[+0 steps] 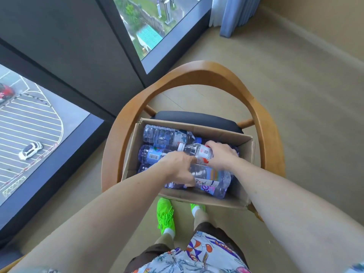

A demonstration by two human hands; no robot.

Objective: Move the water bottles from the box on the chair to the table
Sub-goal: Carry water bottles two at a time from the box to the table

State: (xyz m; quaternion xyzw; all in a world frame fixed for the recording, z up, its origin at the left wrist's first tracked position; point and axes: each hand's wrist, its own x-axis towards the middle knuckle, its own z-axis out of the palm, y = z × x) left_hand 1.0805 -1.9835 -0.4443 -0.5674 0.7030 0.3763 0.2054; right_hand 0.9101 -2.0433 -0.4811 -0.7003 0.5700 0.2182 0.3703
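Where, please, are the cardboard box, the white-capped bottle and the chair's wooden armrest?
cardboard box (199,197), head view, on its near wall.
white-capped bottle (194,149), head view, on its clear shoulder beside the cap.
wooden armrest (197,72), head view, on the top of the curved rail.

Brown box (134,154), neon-green shoes (165,215), dark, perhaps navy, seat (197,117)
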